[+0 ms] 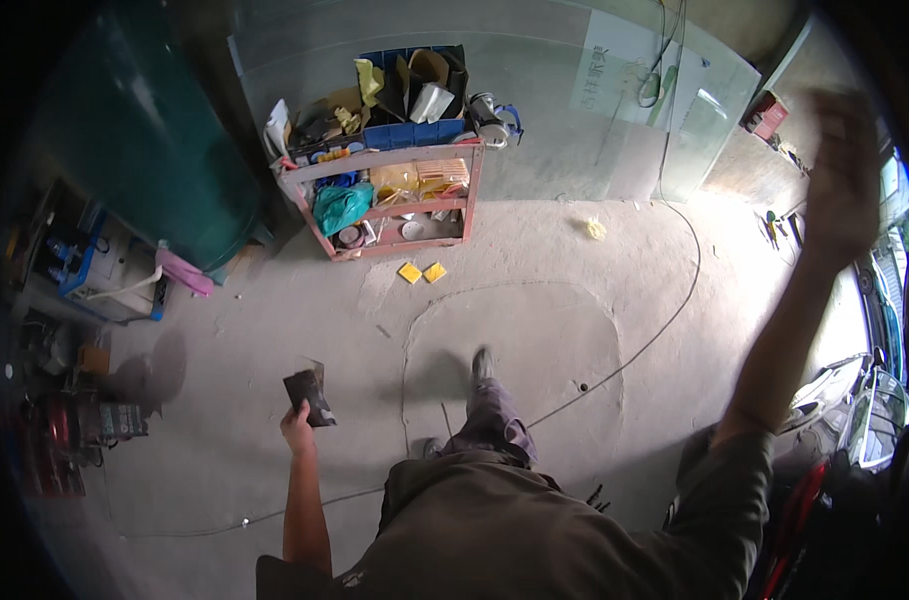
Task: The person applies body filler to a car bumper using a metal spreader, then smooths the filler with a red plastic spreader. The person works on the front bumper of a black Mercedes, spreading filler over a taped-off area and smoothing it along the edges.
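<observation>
My left hand (296, 430) is out over the floor at the lower left, its fingers closed on a dark, folded, worn-looking sheet (311, 396). A ragged edge of that sheet sticks up at the top; its kind cannot be made out for sure. On the far right my right arm is raised high, and my right hand (842, 175) is smeared by motion. Its fingers do not show clearly, nor whether anything is in them. Nothing visibly touches either hand apart from the sheet.
A pink-framed cart (374, 155) holding bins, bags and supplies stands ahead, with two yellow pads (421, 272) before it. A dark cable (654, 335) crosses the floor. A large green tank (164, 150) stands left, glass sheets (544, 110) behind, a vehicle (824, 400) at right.
</observation>
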{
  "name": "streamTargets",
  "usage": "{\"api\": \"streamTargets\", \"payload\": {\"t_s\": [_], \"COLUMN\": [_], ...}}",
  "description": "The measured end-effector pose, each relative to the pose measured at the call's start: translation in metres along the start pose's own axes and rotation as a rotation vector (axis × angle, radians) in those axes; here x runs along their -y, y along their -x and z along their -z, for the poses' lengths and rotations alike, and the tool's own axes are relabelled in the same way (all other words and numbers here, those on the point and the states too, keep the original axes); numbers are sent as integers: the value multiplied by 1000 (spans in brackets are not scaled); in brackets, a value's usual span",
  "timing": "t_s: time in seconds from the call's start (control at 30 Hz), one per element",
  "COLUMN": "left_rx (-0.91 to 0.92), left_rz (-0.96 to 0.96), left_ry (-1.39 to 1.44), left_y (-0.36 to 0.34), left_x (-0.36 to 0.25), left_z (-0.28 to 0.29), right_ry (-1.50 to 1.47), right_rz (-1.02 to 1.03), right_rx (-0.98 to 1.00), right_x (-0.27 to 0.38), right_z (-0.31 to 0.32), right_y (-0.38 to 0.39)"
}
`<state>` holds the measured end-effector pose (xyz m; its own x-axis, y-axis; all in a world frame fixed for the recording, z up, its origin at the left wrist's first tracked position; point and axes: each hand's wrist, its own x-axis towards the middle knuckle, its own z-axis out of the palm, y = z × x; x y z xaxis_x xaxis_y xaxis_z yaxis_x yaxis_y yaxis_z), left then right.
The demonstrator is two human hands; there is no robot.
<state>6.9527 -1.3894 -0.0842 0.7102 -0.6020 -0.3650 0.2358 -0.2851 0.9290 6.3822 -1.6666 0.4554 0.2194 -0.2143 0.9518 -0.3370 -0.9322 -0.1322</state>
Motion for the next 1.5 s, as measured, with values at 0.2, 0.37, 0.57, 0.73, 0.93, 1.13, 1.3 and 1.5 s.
{"api": "streamTargets", "payload": {"t_s": [0.2,0.37,0.57,0.73,0.93,1.13,1.3,1.5], "left_rx": [-175,-488,-572,-322,401,883,1064,1120], "left_rz": [53,272,387,375,229,156,180,193], "left_ry": [247,269,182,122,-281,-275,-258,-515], "left_y": [-32,-5,-1,-86,-235,-268,-202,-113], "left_x": [-24,-23,-69,-95,-114,-137,-122,-81], "left_z": [-90,-131,-175,-245,-403,-582,-714,-874], "right_ry": [56,266,349,2,-1209,-970,-589,-493], "right_rz": [-876,-681,-545,-1060,-1651,-1380,-1477,-1483], "right_rx": [668,862,1242,719,-111,-479,-897,-835], "right_x": [-351,-505,-565,-547,-439,-371,-375,-379], "right_z": [-310,-467,-521,-468,-258,-124,-44,117], "right_y": [227,340,349,306,232,222,278,370]}}
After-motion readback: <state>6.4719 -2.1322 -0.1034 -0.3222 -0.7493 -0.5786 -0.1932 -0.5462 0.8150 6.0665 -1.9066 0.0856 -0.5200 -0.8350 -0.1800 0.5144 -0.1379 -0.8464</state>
